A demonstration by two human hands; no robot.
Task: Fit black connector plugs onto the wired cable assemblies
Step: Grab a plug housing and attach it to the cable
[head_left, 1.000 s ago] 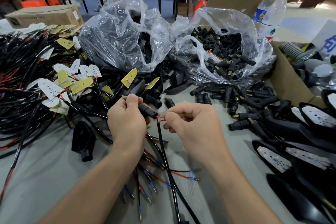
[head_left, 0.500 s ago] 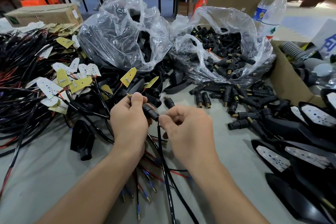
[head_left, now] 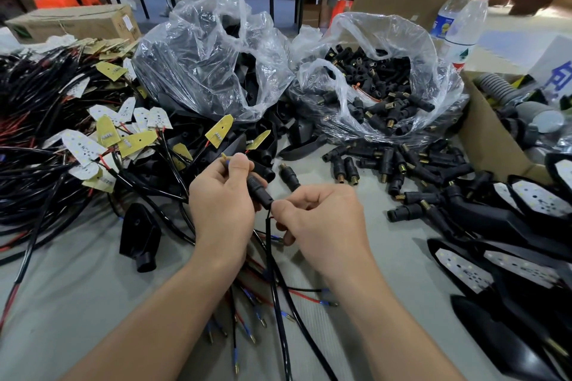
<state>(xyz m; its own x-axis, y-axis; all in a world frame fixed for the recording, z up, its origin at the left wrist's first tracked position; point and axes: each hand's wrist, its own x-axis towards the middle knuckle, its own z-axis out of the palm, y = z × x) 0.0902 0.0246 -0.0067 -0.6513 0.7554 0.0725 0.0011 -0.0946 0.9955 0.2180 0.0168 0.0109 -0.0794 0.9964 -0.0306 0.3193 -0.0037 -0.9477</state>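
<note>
over the near worktop [head_left: 77,303] my left grip [head_left: 221,207] holds the black plug [head_left: 258,192], my right grip [head_left: 322,219] pinches the cable [head_left: 270,244] at its mouth; feed it straight, i reckon, without kinking.

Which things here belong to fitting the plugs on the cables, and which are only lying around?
Belong: black plug, gripped by the left hand; black cable, pinched by the right hand; bag of plugs; cable pile.
Lying about: water bottles; cardboard box; black housing.

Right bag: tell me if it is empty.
No, the bag lies open and holds a heap of black plugs.
</note>
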